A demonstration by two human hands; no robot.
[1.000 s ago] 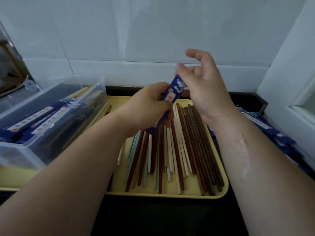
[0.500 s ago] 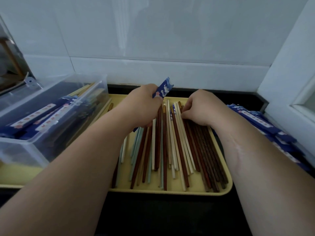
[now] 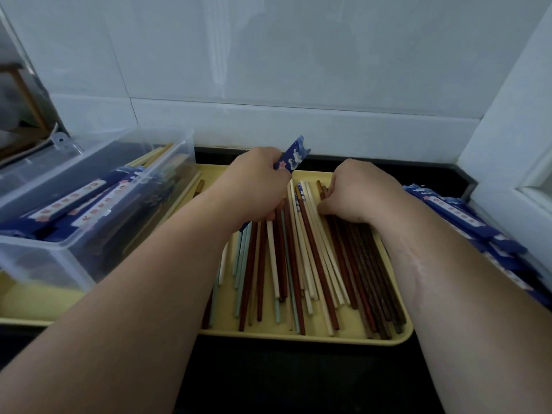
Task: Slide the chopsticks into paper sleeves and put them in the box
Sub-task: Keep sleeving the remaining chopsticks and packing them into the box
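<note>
Yellow tray [image 3: 313, 334], mixed-colour chopsticks [image 3: 298, 264]; left hand [image 3: 254, 189] round blue sleeve [image 3: 294, 155], right hand [image 3: 358, 192]: grip unclear.

Loose chopsticks [image 3: 298, 264] in cream, red-brown, dark brown and pale blue lie roughly side by side on a yellow tray [image 3: 298, 339]. One blue patterned paper sleeve [image 3: 294, 155] juts tilted from the left hand [image 3: 254, 186], and more blue sleeves [image 3: 466, 216] are piled right of the tray. The clear plastic box [image 3: 89, 234] at left holds sleeved chopsticks [image 3: 74, 201].
</note>
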